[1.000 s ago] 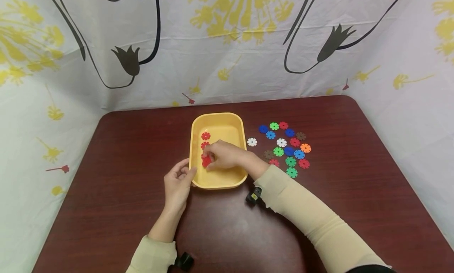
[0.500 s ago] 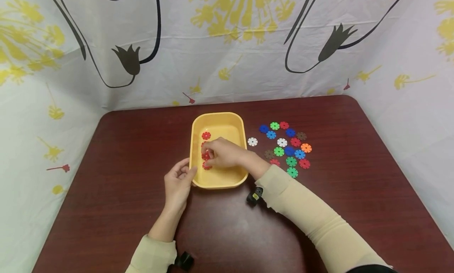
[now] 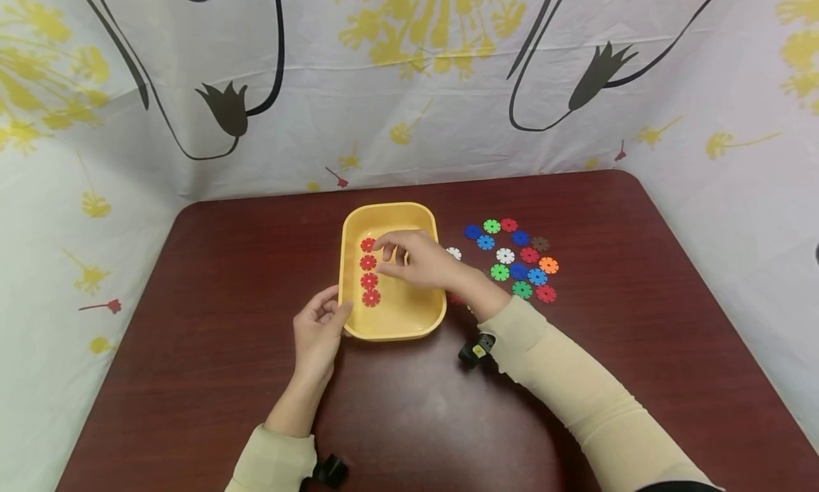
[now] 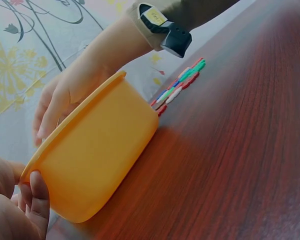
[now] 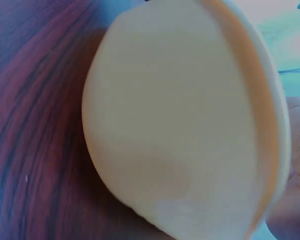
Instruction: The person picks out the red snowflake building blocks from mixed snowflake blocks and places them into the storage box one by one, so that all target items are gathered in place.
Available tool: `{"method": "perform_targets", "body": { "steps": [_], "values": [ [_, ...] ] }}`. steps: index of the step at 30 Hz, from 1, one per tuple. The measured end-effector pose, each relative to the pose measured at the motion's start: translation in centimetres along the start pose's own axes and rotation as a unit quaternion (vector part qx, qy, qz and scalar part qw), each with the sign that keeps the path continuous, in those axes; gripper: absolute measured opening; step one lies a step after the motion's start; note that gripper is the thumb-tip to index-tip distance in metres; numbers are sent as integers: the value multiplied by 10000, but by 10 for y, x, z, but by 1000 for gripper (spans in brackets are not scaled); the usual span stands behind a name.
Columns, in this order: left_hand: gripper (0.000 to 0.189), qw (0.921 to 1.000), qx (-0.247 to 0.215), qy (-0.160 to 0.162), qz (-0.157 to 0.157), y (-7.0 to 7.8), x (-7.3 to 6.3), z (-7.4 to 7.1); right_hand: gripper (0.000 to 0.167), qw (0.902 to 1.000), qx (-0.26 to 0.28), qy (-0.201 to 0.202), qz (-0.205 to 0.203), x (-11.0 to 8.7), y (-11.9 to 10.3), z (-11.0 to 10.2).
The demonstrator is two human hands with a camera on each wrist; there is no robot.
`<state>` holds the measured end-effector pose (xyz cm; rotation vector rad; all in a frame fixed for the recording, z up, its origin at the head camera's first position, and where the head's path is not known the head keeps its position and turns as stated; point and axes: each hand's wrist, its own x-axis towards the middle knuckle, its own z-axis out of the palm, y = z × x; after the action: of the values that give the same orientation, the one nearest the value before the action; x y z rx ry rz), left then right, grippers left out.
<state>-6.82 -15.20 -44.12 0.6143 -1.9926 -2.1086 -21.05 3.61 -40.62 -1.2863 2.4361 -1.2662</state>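
A yellow plastic tray (image 3: 409, 318) stands on the table, with several red notched discs (image 3: 369, 281) in a column along the left side of its floor. My left hand (image 3: 316, 335) holds the tray's left rim near the front corner. In the left wrist view, the left hand's fingers (image 4: 39, 197) curl against the tray's outer wall (image 4: 97, 150). Over the tray hovers my right hand (image 3: 419, 259), its fingers apart and loosely bent just right of the red discs, and I see nothing between them. The right wrist view is mostly filled by the blurred tray wall (image 5: 175, 115).
Right of the tray, several loose notched discs (image 3: 519, 271) in blue, green, white, red, brown and orange lie on the dark wooden table (image 3: 211, 314). My right forearm covers some of them. A patterned cloth (image 3: 384, 136) hangs behind the table.
My right hand has let go of the red discs and lifted up and to the right, uncovering the whole column. The left hand stays on the rim.
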Motion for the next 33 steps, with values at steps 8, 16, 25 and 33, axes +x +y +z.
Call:
{"method": "perform_targets", "body": {
  "steps": [8, 16, 25, 33],
  "values": [
    [36, 10000, -77, -10, 7, 0, 0, 1, 23, 9979, 40, 631, 137, -17, 9, -19],
    [36, 10000, -82, -18, 4, 1, -1, 0, 21, 9949, 173, 960, 259, -36, 19, -37],
    [36, 10000, -87, -25, 14, 2, -2, 0, 23, 9928, 80, 1054, 558, -54, 30, -47],
    [37, 10000, -76, -36, 6, 2, -2, 0, 13, 9906, -131, 975, 950, -71, 41, -52]
  ]
}}
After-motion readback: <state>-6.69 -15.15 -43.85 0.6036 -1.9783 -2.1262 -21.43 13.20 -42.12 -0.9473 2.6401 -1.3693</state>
